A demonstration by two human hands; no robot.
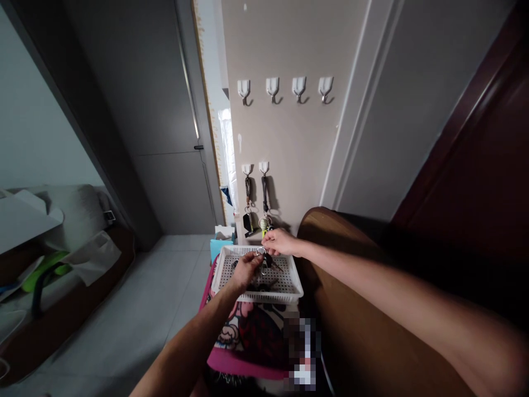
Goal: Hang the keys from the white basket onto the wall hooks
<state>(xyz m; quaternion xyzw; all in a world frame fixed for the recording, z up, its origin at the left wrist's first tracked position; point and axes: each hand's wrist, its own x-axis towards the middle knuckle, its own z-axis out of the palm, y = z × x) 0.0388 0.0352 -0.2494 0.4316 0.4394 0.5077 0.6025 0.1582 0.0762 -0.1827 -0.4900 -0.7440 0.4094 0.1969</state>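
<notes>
A white perforated plastic basket (289, 286) rests on a pink patterned surface (248, 336) below the wall. Over it, my left hand (244, 271) and my right hand (280, 241) both pinch a dark key bunch (266, 262) that hangs between them. More dark keys (264, 286) lie inside the basket. On the wall just above, two key sets hang from the lower hooks: one with a black fob (248, 220), one with a pale round tag (264, 221).
Four bare white hooks (285, 88) sit higher on the beige wall. A brown rounded surface (355, 309) lies to the right, a dark door (475, 165) beyond it. A teal tissue box (221, 242) stands behind the basket. Grey tiled floor (136, 309) and a cluttered sofa (61, 248) are at left.
</notes>
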